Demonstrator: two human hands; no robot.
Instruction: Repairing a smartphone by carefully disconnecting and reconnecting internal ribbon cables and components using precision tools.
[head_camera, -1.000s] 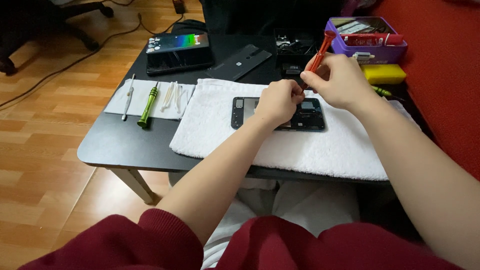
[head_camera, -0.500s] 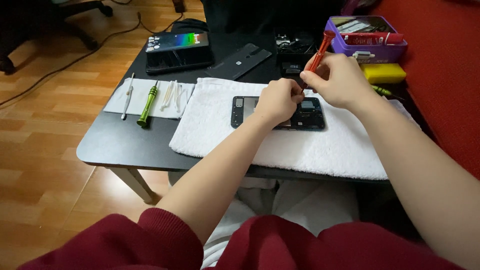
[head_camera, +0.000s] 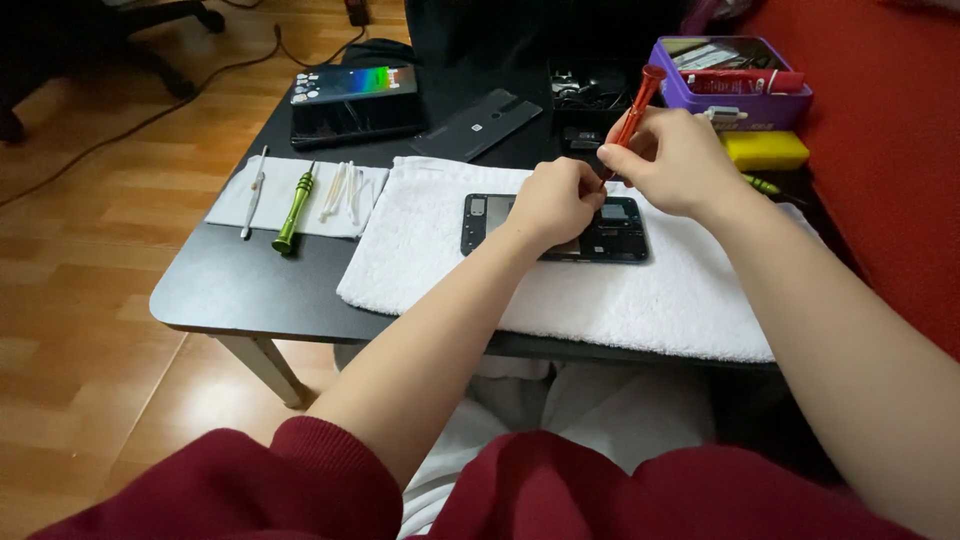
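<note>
An opened black phone (head_camera: 610, 232) lies on a white towel (head_camera: 600, 290) on a low black table (head_camera: 240, 290). My left hand (head_camera: 555, 200) rests on the phone's middle with fingers curled, pressing it down. My right hand (head_camera: 680, 160) grips a red screwdriver (head_camera: 634, 112), held tilted with its tip down at the phone beside my left fingers; the tip itself is hidden.
A green screwdriver (head_camera: 294, 210), a thin metal tool (head_camera: 254, 190) and white sticks (head_camera: 340, 190) lie on a white cloth at left. A phone with a lit screen (head_camera: 354, 95), a black back cover (head_camera: 478, 124), a purple box (head_camera: 735, 75) and a yellow block (head_camera: 765, 150) sit behind.
</note>
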